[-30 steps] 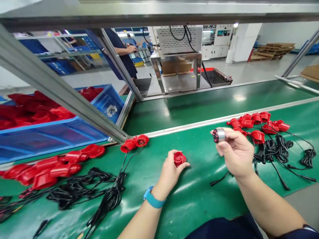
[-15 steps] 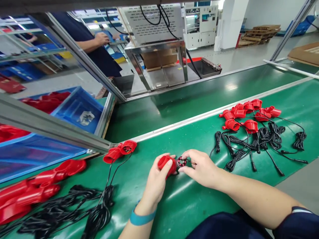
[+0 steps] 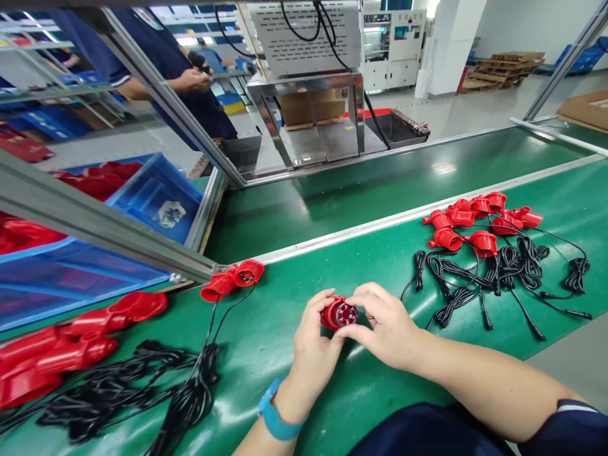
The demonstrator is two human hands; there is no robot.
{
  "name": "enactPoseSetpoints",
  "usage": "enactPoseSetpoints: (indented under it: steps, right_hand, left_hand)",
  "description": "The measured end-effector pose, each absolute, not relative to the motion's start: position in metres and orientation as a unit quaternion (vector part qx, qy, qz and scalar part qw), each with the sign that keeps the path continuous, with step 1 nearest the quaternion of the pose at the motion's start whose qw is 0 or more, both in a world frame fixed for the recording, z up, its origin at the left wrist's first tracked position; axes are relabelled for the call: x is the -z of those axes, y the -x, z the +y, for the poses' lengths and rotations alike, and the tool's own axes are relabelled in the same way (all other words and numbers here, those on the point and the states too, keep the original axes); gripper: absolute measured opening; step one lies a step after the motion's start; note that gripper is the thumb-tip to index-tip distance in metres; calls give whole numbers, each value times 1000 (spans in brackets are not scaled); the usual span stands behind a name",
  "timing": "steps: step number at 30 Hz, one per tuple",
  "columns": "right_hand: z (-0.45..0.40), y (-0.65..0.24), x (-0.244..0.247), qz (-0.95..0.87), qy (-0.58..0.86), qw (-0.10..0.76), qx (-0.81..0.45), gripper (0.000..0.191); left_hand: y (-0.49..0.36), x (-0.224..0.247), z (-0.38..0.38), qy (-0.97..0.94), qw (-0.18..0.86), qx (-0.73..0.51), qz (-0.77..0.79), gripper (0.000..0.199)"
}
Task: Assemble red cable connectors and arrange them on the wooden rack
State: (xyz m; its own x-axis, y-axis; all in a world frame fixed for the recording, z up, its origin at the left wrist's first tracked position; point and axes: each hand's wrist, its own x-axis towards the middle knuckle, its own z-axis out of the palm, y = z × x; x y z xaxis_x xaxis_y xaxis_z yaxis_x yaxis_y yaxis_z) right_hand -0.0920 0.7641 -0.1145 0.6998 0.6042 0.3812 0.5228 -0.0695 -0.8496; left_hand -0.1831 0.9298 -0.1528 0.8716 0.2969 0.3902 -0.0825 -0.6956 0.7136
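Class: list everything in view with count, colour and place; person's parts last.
Held housing: one, red, in left hand
Round part: one, dark, at right hand
Paired housings: two, red, left
Other housings: many, red, both sides
Cables: many, black, both sides
Bench: one, green, below hands
Crate: at least one, blue, left
Metal posts: several, silver, both sides
Vented machine: one, pale, behind bench
Pallets: stacked, brown, back right
Co-worker: at least one, navy, behind
Left hand: one, blue wristband, holding housing
Right hand: one, bare, at round part
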Motion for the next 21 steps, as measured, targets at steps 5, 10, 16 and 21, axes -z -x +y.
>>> enactPoseSetpoints:
  steps: [5,10,16,21]
  right_hand:
    - [766,94,114,-391,719,575,-1,29]
    - [769,98,119,-385,731,563,21,32]
    - [769,100,120,-396,748,533,14,35]
    - [764,97,115,-451,719,528,18,25]
  left_hand:
    - [183,155,927,-888,380,-255,47,38]
    - [185,159,921,-859,433,-261,74,40]
    - [185,161,920,-845,452,-275,74,40]
    - [183,156,916,-831,471,-278,100,38]
